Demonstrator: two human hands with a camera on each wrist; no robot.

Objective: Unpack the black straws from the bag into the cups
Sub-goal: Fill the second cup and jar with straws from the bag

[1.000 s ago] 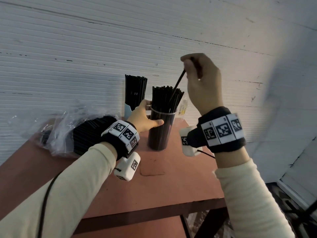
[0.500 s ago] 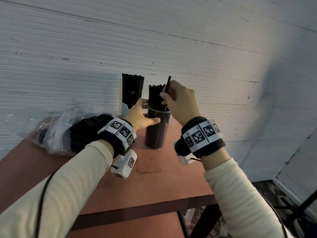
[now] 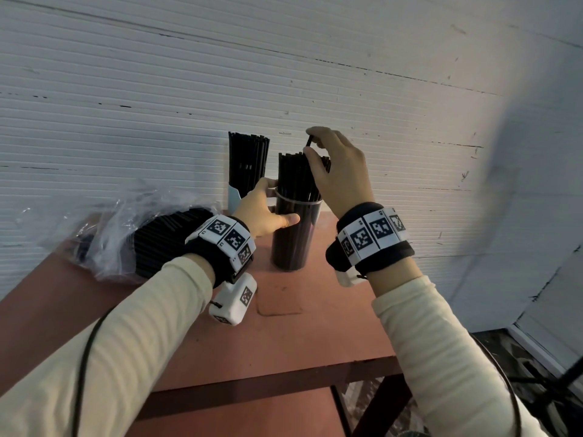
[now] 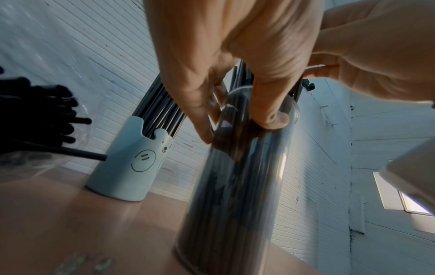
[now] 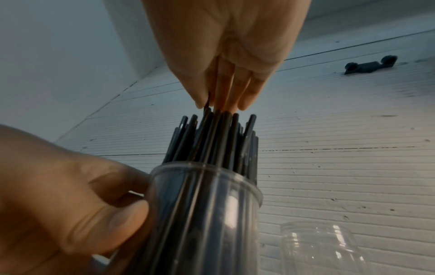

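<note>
A tall clear cup (image 3: pixel 295 234) (image 4: pixel 235 186) (image 5: pixel 207 214) packed with black straws stands on the red-brown table (image 3: pixel 315 335). My left hand (image 3: pixel 265 212) (image 4: pixel 235 55) (image 5: pixel 70 204) grips it just under the rim. Above the cup my right hand (image 3: pixel 339 171) (image 5: pixel 226 55) pinches a single black straw (image 3: pixel 309 141) (image 5: pixel 207 104) that stands among the others, its top sticking up past them. Behind, a pale blue bear-faced cup (image 3: pixel 234 197) (image 4: pixel 132 163) also holds straws. The clear plastic bag (image 3: pixel 126 228) with more black straws (image 4: pixel 42 115) lies at the left.
A white ribbed wall (image 3: pixel 284 74) stands right behind the cups. In the right wrist view an empty clear jar (image 5: pixel 322 249) sits to the right of the full cup. The table's front edge (image 3: pixel 284 383) is near my forearms, with floor beyond on the right.
My right hand came down from high above the cup, bringing the straw down into the bundle. My left hand has kept its hold on the clear cup.
</note>
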